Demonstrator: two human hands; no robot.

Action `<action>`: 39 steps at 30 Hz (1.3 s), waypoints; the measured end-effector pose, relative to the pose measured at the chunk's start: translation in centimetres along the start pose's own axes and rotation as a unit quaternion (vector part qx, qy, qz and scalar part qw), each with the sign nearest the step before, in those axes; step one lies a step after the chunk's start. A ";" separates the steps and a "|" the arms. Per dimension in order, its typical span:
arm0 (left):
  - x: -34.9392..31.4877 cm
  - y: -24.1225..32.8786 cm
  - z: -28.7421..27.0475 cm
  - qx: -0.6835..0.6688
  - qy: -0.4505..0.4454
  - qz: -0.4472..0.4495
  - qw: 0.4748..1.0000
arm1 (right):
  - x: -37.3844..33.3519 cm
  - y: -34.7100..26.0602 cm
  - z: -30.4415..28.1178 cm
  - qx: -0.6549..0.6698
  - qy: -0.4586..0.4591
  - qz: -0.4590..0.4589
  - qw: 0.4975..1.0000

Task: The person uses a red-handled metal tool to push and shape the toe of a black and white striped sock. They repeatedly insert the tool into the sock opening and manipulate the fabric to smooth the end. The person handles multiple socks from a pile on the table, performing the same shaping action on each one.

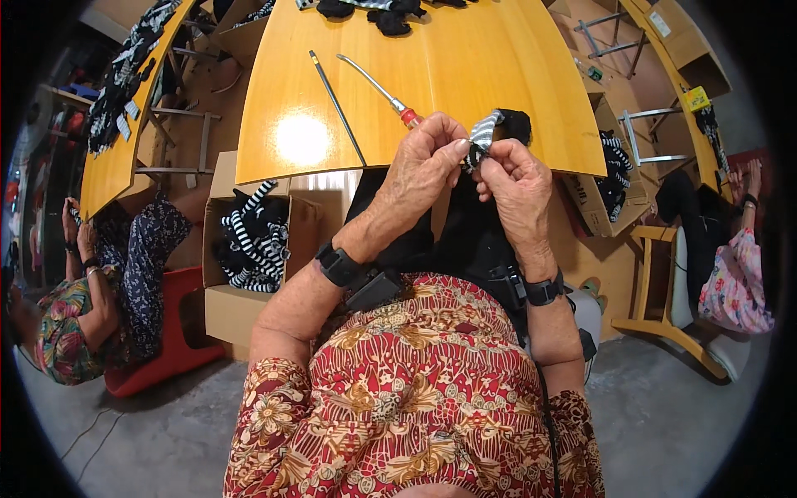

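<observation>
Over the near edge of the yellow wooden table (pixel 548 91), both of my hands hold a small knitted piece (pixel 485 131) with grey-white stripes and black parts; its exact kind is unclear. My left hand (pixel 425 162) pinches its black edge between thumb and fingers. Close beside it, my right hand (pixel 519 181) grips the same edge with curled fingers. The black end of the piece rests on the table past my fingers. Near my left hand lies a tool with a red handle and a thin metal shaft bent at the tip (pixel 375 83), its handle end partly hidden.
A thin black rod (pixel 337 108) lies left of the tool. Black knitwear (pixel 390 18) is heaped at the far edge. Cardboard boxes with striped knitwear stand at left (pixel 228 311) and right (pixel 599 217). Other people sit at the left (pixel 100 307) and right (pixel 739 282).
</observation>
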State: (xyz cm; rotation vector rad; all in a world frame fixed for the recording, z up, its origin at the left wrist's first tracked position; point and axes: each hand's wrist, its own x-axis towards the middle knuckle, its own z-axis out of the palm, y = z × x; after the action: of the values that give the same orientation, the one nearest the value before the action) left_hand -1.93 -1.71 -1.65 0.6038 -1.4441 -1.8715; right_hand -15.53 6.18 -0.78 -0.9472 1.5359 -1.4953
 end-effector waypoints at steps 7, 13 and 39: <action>-0.4 1.8 1.3 0.054 -0.029 0.063 0.996 | 0.3 0.0 -1.2 0.040 -0.026 -0.050 0.998; -0.6 2.0 1.2 0.462 0.052 0.300 0.833 | -0.1 -2.1 -1.4 -0.068 -0.033 -0.131 0.988; -2.5 1.0 0.8 -0.068 -0.049 -0.161 0.983 | -2.3 -0.9 -1.9 0.090 -0.017 0.001 0.996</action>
State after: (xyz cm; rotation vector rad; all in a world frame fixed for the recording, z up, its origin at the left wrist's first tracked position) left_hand -0.67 0.56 -0.58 0.7202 -1.3255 -2.2605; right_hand -16.27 9.01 0.16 -0.8607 1.3524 -1.5798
